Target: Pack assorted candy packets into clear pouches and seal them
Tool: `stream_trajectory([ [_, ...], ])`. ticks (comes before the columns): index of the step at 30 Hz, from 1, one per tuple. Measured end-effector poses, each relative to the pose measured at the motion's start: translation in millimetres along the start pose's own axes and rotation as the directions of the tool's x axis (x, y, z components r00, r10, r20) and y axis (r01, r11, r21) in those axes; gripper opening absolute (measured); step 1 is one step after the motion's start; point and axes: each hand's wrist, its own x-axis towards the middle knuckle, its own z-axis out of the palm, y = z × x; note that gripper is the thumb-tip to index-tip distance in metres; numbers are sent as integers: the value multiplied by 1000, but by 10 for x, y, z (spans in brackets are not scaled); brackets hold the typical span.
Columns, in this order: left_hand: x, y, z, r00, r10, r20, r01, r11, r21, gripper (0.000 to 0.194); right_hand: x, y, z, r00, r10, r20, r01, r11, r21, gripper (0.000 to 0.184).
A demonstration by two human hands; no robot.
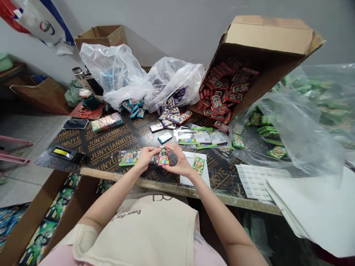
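Between my two hands, above the front of the dark plywood table (105, 142), is a small red printed packet (163, 156). My left hand (146, 158) pinches its left side. My right hand (179, 160) grips it at the right, thumb and forefinger at its top and bottom edges. Partly behind my left hand lies a printed card (127, 157) with green lettering. A green packet (199, 165) rests on a white sheet (188, 179) by my right wrist. Just beyond my hands sit a blue packet (165, 137) and a white-topped packet (156, 127).
A tilted carton (271, 35) spills red packets (219, 99). Plastic bags (177, 74) hold purple and blue packets; another bag (299, 125) holds green ones. Clear sleeves with cards (202, 137) lie mid-table. At left are a phone (75, 124), scissors (84, 112) and a black dispenser (66, 154).
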Motion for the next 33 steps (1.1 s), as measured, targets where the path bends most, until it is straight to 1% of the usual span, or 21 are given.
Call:
stream_trajectory([
  [2,-6,-1,-155,992,98,79,-112,975,193,47,6,36,5,999,-2,-47,0,999,-42,73],
  [3,-6,-4,-257,978,164,128,-199,917,347,54,1,75,10,997,5,-73,-9,998,-67,74],
  [4,-5,-14,-366,959,214,184,-279,812,512,67,-9,126,20,996,10,-90,-19,995,-97,75],
  [5,-4,-31,-471,943,234,237,-333,674,660,83,-22,183,35,996,12,-90,-24,991,-131,75],
  [6,-4,-54,-562,932,219,288,-361,522,772,96,-36,239,57,997,11,-74,-23,986,-163,76],
  [7,-7,-82,-633,927,183,329,-375,388,842,104,-47,288,85,999,9,-44,-17,981,-193,77],
  [8,-12,-112,-679,923,148,356,-384,293,876,107,-54,327,119,1000,8,-9,-10,975,-221,78],
  [9,-20,-138,-701,918,126,377,-397,239,886,108,-56,351,154,1000,10,28,-3,969,-247,78],
  [11,-44,-169,-688,903,142,405,-428,220,877,110,-45,359,216,996,16,90,10,959,-283,80],
  [13,-73,-162,-642,887,194,419,-458,257,851,115,-21,333,247,990,16,141,23,962,-271,84],
  [17,-110,-67,-579,849,228,476,-527,313,790,117,25,299,210,975,-35,218,48,998,-52,92],
  [18,-109,-38,-573,848,236,475,-529,324,784,117,31,298,194,980,-31,196,33,999,-11,94],
  [20,-94,10,-562,864,272,423,-498,346,795,117,33,284,175,998,37,58,-37,999,-4,97],
  [22,-67,33,-540,882,308,357,-456,365,812,118,11,236,192,985,124,-123,-130,991,-38,88],
  [23,-51,33,-522,886,317,338,-444,369,816,119,-8,199,216,975,148,-167,-158,986,-46,79],
  [25,-18,10,-479,884,323,338,-445,363,819,119,-48,124,279,980,146,-132,-154,987,-49,61],
  [27,19,-33,-437,879,326,347,-451,339,825,118,-70,104,317,990,125,-67,-129,990,-50,53],
  [28,39,-56,-422,879,321,353,-451,316,835,117,-71,134,305,987,134,-87,-139,989,-58,52],
  [30,78,-93,-405,883,277,378,-446,244,861,111,-69,291,180,952,192,-238,-219,971,-96,50],
  [31,94,-104,-402,886,234,399,-445,197,874,107,-73,412,61,917,226,-328,-279,952,-124,49],
  [33,113,-111,-398,890,115,441,-452,92,887,96,-107,714,-278,834,289,-470,-417,888,-195,47],
])
